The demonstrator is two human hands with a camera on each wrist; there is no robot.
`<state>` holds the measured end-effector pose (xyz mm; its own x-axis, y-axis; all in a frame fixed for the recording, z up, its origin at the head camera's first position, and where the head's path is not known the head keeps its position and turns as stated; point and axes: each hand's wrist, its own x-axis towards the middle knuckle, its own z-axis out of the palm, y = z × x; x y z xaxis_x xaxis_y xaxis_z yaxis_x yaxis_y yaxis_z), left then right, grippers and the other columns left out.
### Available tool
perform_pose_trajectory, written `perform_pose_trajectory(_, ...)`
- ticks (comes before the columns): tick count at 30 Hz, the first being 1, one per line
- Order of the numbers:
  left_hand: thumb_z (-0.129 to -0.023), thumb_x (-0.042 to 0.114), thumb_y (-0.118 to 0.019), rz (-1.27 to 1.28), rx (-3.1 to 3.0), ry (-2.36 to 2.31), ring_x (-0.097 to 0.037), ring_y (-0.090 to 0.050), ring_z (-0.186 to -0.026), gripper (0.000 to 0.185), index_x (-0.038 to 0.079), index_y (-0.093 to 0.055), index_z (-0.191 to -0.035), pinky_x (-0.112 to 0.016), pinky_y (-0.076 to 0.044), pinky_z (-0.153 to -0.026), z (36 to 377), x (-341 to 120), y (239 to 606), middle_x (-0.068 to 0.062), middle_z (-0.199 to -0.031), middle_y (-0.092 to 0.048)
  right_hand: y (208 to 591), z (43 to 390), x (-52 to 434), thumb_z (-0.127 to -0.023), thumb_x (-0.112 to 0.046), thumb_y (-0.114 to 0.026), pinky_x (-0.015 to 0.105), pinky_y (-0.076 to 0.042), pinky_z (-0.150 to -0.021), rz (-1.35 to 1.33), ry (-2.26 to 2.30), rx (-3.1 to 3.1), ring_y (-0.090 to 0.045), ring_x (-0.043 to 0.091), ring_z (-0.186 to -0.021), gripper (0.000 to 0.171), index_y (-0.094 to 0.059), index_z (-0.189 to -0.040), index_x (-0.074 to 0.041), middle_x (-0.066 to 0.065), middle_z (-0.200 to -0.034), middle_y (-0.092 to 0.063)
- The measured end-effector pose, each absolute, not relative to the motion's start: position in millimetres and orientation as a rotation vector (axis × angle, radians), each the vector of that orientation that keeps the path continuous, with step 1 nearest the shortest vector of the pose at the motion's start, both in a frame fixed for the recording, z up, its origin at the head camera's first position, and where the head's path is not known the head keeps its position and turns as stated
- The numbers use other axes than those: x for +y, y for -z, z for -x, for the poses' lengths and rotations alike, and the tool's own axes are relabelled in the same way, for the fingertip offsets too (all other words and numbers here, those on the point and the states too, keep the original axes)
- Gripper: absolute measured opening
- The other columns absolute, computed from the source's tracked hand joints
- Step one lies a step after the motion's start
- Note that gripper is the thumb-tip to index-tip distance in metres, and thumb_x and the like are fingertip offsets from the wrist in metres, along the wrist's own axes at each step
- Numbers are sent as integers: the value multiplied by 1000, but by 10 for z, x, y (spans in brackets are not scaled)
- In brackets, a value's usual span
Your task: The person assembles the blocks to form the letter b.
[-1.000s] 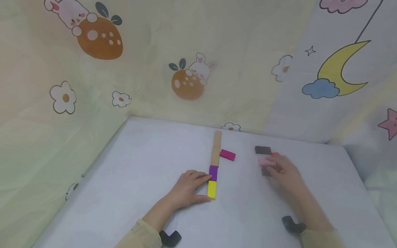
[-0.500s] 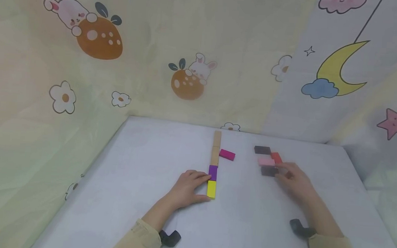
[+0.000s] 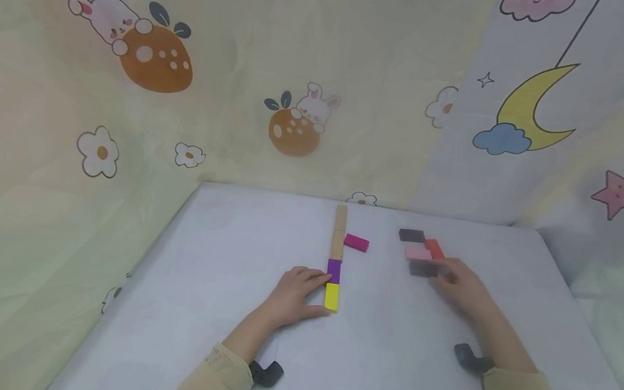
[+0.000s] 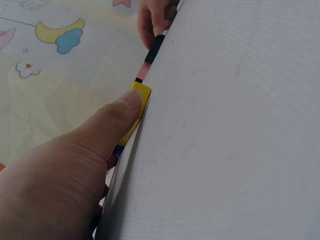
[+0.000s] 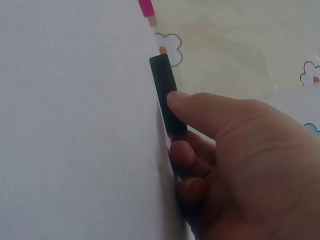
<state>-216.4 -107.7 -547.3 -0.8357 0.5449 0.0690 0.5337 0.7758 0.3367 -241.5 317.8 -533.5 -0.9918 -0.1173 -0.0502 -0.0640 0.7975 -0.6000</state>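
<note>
My left hand (image 3: 292, 299) lies beside a line of blocks, its thumb pressed to the near end of the yellow block (image 3: 332, 299) and a fingertip at the purple block (image 3: 334, 270). The left wrist view shows that thumb against the end face of the yellow block (image 4: 142, 92). On the right, my right hand (image 3: 463, 290) pinches the right end of the nearer black block (image 3: 421, 268). In the right wrist view the thumb sits on the face of this black block (image 5: 164, 80), other fingers curled below. A pink block (image 3: 418, 253) lies just behind it.
Two plain wooden blocks (image 3: 338, 244) continue the line away from the purple one. A magenta block (image 3: 356, 243) lies slantwise to their right. Near the pink block are a red block (image 3: 435, 248) and another black block (image 3: 411, 235). A patterned cloth (image 3: 229, 135) hangs behind the white table.
My right hand has left the pink block and shifted right and slightly nearer, to the end of the nearer black block, uncovering the red block. My left hand has stayed put.
</note>
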Motion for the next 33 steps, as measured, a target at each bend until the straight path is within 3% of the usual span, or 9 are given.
perform_pose_trajectory(9, -84, 62, -67, -895, 2930, -546, -23, -43, -134, 77, 33, -42, -150, -47, -35, -115, 2169, -1086, 5468, 6, -147, -51, 5346, 2437, 3161, -96, -28, -63, 60, -44, -99, 168, 938, 2930, -52, 34, -115, 49, -51, -142, -14, 15, -138, -52)
perform_pose_trajectory(17, -84, 63, -67, -895, 2932, -536, -21, -43, -134, 77, 34, -42, -150, -45, -35, -116, 2179, -1081, 5498, 7, -146, -51, 5384, 2428, 3172, -97, -27, -63, 57, -45, -97, 214, 934, 2969, -54, 31, -111, 40, -58, -135, -16, 13, -131, -56)
perform_pose_trajectory(22, -84, 63, -68, -886, 2926, -539, -20, -43, -134, 77, 34, -42, -150, -45, -34, -116, 2177, -1080, 5503, 8, -147, -50, 5370, 2414, 3157, -97, -30, -62, 60, -45, -98, 179, 920, 2952, -54, 34, -116, 41, -56, -136, -17, 14, -132, -56)
perform_pose_trajectory(33, -84, 62, -68, -882, 2918, -554, -21, -42, -134, 77, 36, -40, -151, -47, -33, -116, 2168, -1081, 5491, 7, -147, -50, 5449, 2471, 3209, -95, -32, -65, 57, -47, -95, 210, 946, 2994, -55, 30, -108, 42, -57, -134, -18, 12, -129, -57)
